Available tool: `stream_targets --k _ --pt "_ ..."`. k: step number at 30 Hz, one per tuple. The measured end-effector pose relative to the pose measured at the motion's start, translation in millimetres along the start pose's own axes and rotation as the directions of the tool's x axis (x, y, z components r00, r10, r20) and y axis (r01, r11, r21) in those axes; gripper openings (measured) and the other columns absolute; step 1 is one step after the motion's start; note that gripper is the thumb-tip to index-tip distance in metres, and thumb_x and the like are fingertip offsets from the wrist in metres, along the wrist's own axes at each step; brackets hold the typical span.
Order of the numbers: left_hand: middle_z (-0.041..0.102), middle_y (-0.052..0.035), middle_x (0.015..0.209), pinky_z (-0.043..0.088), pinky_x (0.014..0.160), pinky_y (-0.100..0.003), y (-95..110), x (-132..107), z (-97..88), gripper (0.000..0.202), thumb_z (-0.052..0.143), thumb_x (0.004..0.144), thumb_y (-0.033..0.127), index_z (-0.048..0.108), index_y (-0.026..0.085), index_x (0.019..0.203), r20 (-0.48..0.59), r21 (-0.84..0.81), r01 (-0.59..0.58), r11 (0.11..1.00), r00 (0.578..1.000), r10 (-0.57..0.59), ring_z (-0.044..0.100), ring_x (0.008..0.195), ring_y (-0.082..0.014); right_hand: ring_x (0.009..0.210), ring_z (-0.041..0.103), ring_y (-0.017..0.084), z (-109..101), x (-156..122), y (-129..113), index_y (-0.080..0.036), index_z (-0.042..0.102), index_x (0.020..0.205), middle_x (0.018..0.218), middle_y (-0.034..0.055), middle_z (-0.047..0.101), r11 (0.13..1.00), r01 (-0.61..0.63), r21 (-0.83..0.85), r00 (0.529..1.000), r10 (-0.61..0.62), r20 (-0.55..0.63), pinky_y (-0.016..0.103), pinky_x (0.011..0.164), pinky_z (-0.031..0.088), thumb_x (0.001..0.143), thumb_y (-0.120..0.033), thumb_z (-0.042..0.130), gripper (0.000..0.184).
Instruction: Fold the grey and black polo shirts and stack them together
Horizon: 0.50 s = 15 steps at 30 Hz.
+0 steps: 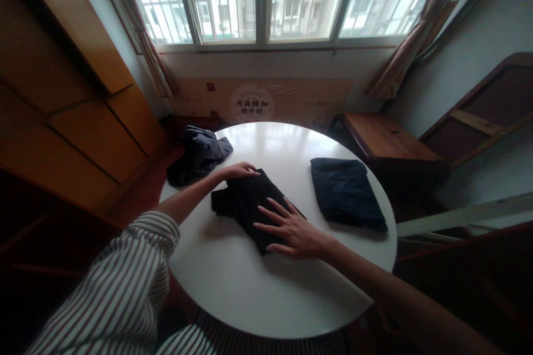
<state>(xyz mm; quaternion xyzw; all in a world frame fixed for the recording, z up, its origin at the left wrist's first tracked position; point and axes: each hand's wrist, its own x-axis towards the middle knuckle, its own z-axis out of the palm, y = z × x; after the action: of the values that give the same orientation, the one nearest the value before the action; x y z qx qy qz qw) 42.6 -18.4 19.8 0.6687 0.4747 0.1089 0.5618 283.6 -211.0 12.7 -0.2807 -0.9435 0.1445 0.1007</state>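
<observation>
A dark, folded black garment lies aslant on the white round table, with a short flap sticking out on its left side. My left hand is at its far left corner, fingers closed on the cloth edge. Flat on the near right part of the garment rests my right hand, its fingers spread. Whether the garment is trousers or a top, I cannot tell.
A folded dark navy garment lies at the table's right. Crumpled dark clothes are at the far left edge, partly hanging over. Beyond stand a wooden side table, wooden cabinets and a barred window.
</observation>
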Motion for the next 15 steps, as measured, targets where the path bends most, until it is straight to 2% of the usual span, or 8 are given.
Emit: stream_targets --k 3,6,8,10,11,12,13,15 --pt "0.077 -0.0052 0.083 0.05 0.058 -0.022 4.6 -6.1 -1.3 0.054 0.083 0.062 0.061 0.077 0.016 0.093 0.041 0.018 0.029 0.999 0.999 -0.03 0.069 0.067 -0.0177 0.15 0.011 0.035 -1.7 -24.3 -12.2 -0.034 0.035 0.153 0.162 0.0063 0.025 0.995 0.003 0.101 1.0 -0.004 0.013 0.064 0.118 0.006 0.091 -0.055 0.058 0.07" --pt "0.077 -0.0072 0.084 0.052 0.056 -0.025 9.8 -9.8 -4.2 0.053 0.088 0.058 0.054 0.077 0.016 0.092 0.12 0.041 0.071 0.997 0.99 -0.075 0.07 0.066 -0.0197 0.146 0.031 0.031 -1.3 -35.1 -12.7 -0.029 0.047 0.146 0.153 0.0097 0.044 0.97 -0.06 0.235 0.989 0.089 -0.114 0.058 0.119 0.021 0.095 -0.043 0.056 0.054" --pt "0.076 -0.0075 0.085 0.053 0.057 -0.026 14.0 -10.6 -5.4 0.054 0.092 0.053 0.048 0.076 0.016 0.093 0.157 0.022 0.072 0.997 0.985 -0.075 0.07 0.068 -0.0212 0.137 0.043 0.029 -0.1 -32.7 -2.5 -0.024 0.055 0.136 0.143 0.0141 0.053 0.936 -0.167 0.309 0.916 0.264 -0.303 0.054 0.115 0.032 0.094 -0.038 0.057 0.045" --pt "0.076 -0.0064 0.086 0.055 0.059 -0.026 20.1 -11.2 -5.0 0.055 0.093 0.051 0.044 0.075 0.016 0.095 0.163 -0.016 0.044 0.999 0.986 -0.041 0.071 0.071 -0.0215 0.129 0.05 0.03 -1.0 -24.6 14.6 -0.02 0.056 0.133 0.137 0.0178 0.054 0.87 -0.274 0.409 0.783 0.449 -0.431 0.052 0.107 0.042 0.087 -0.041 0.066 0.051" --pt "0.076 -0.0055 0.087 0.055 0.06 -0.026 24.3 -12.0 -4.1 0.055 0.093 0.051 0.043 0.075 0.017 0.096 0.153 -0.035 0.021 0.999 0.988 -0.015 0.071 0.073 -0.021 0.123 0.054 0.03 -2.9 -19.5 24.1 -0.018 0.054 0.134 0.134 0.0187 0.055 0.823 -0.309 0.476 0.736 0.525 -0.429 0.05 0.102 0.047 0.083 -0.044 0.071 0.06" --pt "0.076 -0.0045 0.089 0.056 0.061 -0.025 29.4 -13.2 -2.9 0.055 0.093 0.052 0.042 0.074 0.018 0.097 0.137 -0.049 -0.008 0.999 0.99 0.015 0.072 0.074 -0.0203 0.114 0.059 0.029 -5.9 -14.3 33.0 -0.016 0.052 0.135 0.129 0.0184 0.058 0.765 -0.334 0.55 0.712 0.587 -0.385 0.048 0.095 0.052 0.078 -0.047 0.075 0.069" --pt "0.076 -0.0036 0.091 0.056 0.062 -0.025 35.5 -15.0 -1.5 0.056 0.093 0.052 0.041 0.073 0.018 0.099 0.119 -0.059 -0.04 0.997 0.992 0.047 0.072 0.075 -0.0194 0.102 0.064 0.027 -9.8 -9.4 40.6 -0.015 0.053 0.134 0.119 0.0164 0.063 0.702 -0.35 0.62 0.713 0.629 -0.311 0.044 0.086 0.056 0.075 -0.05 0.077 0.073" --pt "0.076 -0.0028 0.094 0.056 0.064 -0.024 50.5 -19.6 1.8 0.057 0.093 0.054 0.039 0.072 0.019 0.103 0.106 -0.07 -0.107 0.992 0.988 0.114 0.071 0.076 -0.0185 0.082 0.065 0.02 -18.9 -2.0 49.4 -0.013 0.061 0.122 0.097 0.0086 0.068 0.589 -0.355 0.726 0.767 0.627 -0.134 0.036 0.074 0.057 0.072 -0.052 0.079 0.066"
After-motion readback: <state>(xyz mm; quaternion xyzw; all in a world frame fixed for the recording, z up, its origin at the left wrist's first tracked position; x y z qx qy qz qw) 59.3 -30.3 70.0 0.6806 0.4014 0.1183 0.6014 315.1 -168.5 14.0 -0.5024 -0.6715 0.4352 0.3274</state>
